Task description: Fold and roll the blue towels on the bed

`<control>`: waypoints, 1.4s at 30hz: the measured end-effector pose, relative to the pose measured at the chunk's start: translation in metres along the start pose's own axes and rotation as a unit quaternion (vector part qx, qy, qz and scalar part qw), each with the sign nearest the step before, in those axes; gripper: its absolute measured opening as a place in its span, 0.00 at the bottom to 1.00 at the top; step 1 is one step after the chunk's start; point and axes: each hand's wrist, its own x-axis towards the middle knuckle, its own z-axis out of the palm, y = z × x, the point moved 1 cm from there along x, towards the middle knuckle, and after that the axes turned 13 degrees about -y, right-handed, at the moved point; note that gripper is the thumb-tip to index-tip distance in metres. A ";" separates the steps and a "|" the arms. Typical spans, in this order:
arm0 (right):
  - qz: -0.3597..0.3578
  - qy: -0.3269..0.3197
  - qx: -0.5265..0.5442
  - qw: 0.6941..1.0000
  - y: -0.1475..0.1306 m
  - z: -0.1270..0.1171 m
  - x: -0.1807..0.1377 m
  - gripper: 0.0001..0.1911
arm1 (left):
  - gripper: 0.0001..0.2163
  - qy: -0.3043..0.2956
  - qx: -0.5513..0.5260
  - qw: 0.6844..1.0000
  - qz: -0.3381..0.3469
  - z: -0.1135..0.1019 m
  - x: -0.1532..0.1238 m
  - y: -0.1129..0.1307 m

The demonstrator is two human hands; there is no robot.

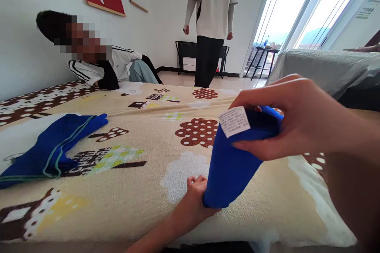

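Right of the frame's centre, the right hand [299,120] pinches the top of the blue cloth [233,170] between thumb and fingers, but I cannot tell how firmly the left hand [196,198] holds its lower end, where slack could let it swing loose.

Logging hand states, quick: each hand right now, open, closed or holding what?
Left hand: curled at the upright blue cloth's lower end; grip cannot be told.
Right hand: closed, holding the cloth's upper end beside its white label.
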 end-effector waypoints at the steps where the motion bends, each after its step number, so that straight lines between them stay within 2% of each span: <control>1: 0.002 0.000 -0.002 1.000 0.001 -0.001 0.000 0.10 | 0.08 0.002 0.011 1.000 -0.008 -0.002 0.001 -0.001; 8: 0.012 -0.017 0.005 1.000 0.004 -0.005 0.000 0.11 | 0.10 -0.004 0.041 0.999 -0.017 -0.015 0.008 -0.003; 12: 0.021 -0.030 0.025 0.999 0.008 -0.008 0.000 0.10 | 0.12 -0.014 0.040 0.999 -0.009 -0.009 0.010 0.002; 16: 0.024 -0.056 0.013 0.998 0.011 -0.007 0.000 0.14 | 0.12 -0.023 0.042 0.999 -0.004 -0.002 0.012 0.003; 22: 0.035 -0.037 0.032 0.998 0.016 -0.015 -0.013 0.12 | 0.16 -0.010 0.036 0.999 -0.011 -0.005 0.016 -0.004; 26: 0.048 -0.054 0.012 0.997 0.025 -0.012 -0.022 0.16 | 0.18 -0.021 0.033 0.999 -0.006 -0.005 0.015 -0.008; 30: 0.078 -0.054 0.039 0.995 0.028 -0.014 -0.028 0.20 | 0.21 -0.043 0.049 0.998 0.025 -0.007 0.015 0.001; 33: 0.084 -0.045 0.055 0.994 0.027 -0.020 -0.032 0.20 | 0.17 -0.052 0.063 0.996 0.031 -0.002 0.022 0.010; 36: 0.088 -0.076 0.059 0.991 0.028 -0.023 -0.045 0.19 | 0.15 -0.064 0.067 0.995 0.040 0.012 0.032 0.015; 38: 0.119 -0.055 0.046 0.990 0.034 -0.026 -0.061 0.20 | 0.18 -0.074 0.067 0.994 0.050 0.021 0.035 0.017; 42: 0.180 0.054 0.004 0.982 0.057 -0.032 -0.099 0.26 | 0.27 -0.079 0.055 0.994 0.055 0.020 0.030 0.017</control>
